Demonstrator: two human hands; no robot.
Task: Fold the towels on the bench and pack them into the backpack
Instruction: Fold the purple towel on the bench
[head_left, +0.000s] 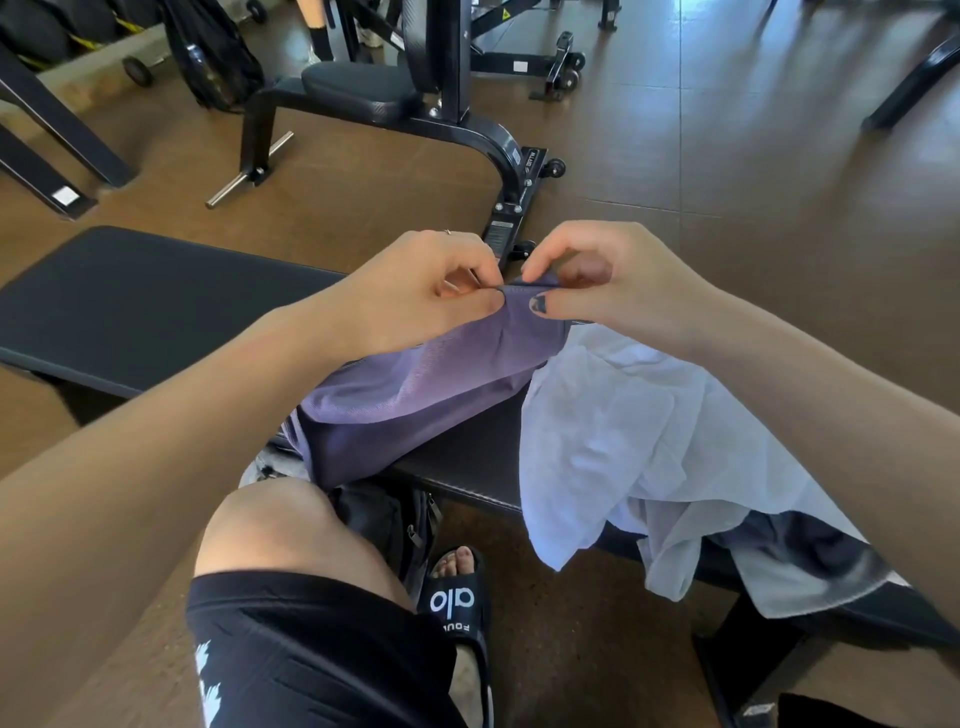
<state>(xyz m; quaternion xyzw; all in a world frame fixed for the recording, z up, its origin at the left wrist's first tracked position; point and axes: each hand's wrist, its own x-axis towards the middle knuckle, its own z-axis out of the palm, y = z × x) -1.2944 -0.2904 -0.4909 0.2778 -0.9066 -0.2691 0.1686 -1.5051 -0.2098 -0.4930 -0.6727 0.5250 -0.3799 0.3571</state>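
Black shorts (291, 660) with a white print, smooth synthetic cloth, cover the person's thigh at the bottom edge, a bare knee (270, 525) above them. Bench (156, 306): long flat pad in matte black vinyl, fine-grained, running from the left edge down to the lower right, with a stitched rim along its near side. White towel (618, 447): thin, crumpled, loosely heaped on the right part of the bench, one corner hanging over the near edge. Purple towel (415, 395): fine ribbed knit, lifted at its top edge and draping in soft folds onto the bench and over its near side, just beside the white towel. Backpack (384, 525): dark fabric with zip pulls, on the floor under the bench, largely hidden behind the knee. Black slide sandal (457, 603): moulded strap with white lettering, on a foot beside the backpack. Left hand (415, 291): thumb and fingertips pinching the purple towel's top hem. Right hand (608, 280): fingers curled, thumb with dark nail polish, pinching the same hem close beside the left.
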